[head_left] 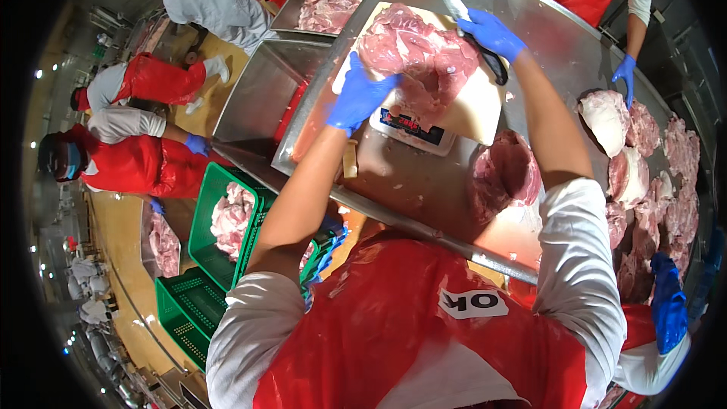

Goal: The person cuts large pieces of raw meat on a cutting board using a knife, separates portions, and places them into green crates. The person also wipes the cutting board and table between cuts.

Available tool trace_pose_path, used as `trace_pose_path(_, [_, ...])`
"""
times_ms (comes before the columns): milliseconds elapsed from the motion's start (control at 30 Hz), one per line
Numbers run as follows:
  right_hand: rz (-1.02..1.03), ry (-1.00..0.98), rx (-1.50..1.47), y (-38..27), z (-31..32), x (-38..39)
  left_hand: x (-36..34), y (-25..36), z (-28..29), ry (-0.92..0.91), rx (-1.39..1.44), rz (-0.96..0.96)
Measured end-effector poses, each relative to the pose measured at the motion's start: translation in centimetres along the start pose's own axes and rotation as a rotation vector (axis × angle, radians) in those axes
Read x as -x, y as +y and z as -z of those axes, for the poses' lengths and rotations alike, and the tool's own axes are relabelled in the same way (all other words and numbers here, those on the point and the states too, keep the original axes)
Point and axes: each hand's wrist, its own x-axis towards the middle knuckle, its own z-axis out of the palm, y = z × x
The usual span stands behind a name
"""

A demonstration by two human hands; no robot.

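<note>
A large slab of raw pink meat [428, 57] lies spread on a white cutting board [475, 117]. My left hand [360, 98], in a blue glove, is at the slab's near left edge, thumb and fingers apart. Blue-gloved too, my right hand [491, 34] is closed round a knife [494, 68] at the slab's right side. The knife's black handle sticks out below that hand, and its blade points away to the far left, past the board. Under the board's near edge sits a white container [413, 136] with a dark label.
Another meat piece [506, 174] lies nearer on the metal table [379, 174], with several more [628, 174] at the right. Metal bins [261, 87] and green crates [198, 212] stand left. Co-workers' gloved hands [625, 79] are at the table's far side.
</note>
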Motion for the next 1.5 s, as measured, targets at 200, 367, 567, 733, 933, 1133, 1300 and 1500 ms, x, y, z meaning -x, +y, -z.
trace_pose_path(200, [-0.019,-0.205,-0.060,2.7,-1.8,-1.9,-2.2,-0.5,-6.4,-0.072,-0.778,-0.105])
trace_pose_path(367, [0.032,0.035,-0.098,2.3,-2.7,5.7,-6.9,1.3,-1.6,-0.617,-0.684,-0.294])
trace_pose_path(567, [-0.187,0.231,-0.530,-3.6,-10.6,12.9,-16.3,3.1,-1.6,-0.950,-0.845,-0.774])
trace_pose_path(733, [-0.393,0.475,-0.755,-6.3,-10.1,16.7,-18.7,1.5,-1.0,-0.491,-0.979,-0.966])
trace_pose_path(933, [-0.740,0.770,-0.365,-4.2,-10.1,29.7,-14.5,-0.2,6.5,-0.038,-0.134,-0.628])
trace_pose_path(1133, [-0.538,0.749,-0.177,-5.8,-6.2,24.9,-11.8,-0.1,11.6,0.079,-0.197,-0.602])
trace_pose_path(1300, [-0.150,0.813,-0.285,-11.8,-4.4,17.7,-8.7,1.8,7.7,-0.032,-0.262,-0.640])
trace_pose_path(1500, [-0.235,0.575,-0.011,-6.8,-8.4,17.6,-2.8,-0.4,-0.7,-0.061,-0.547,-0.779])
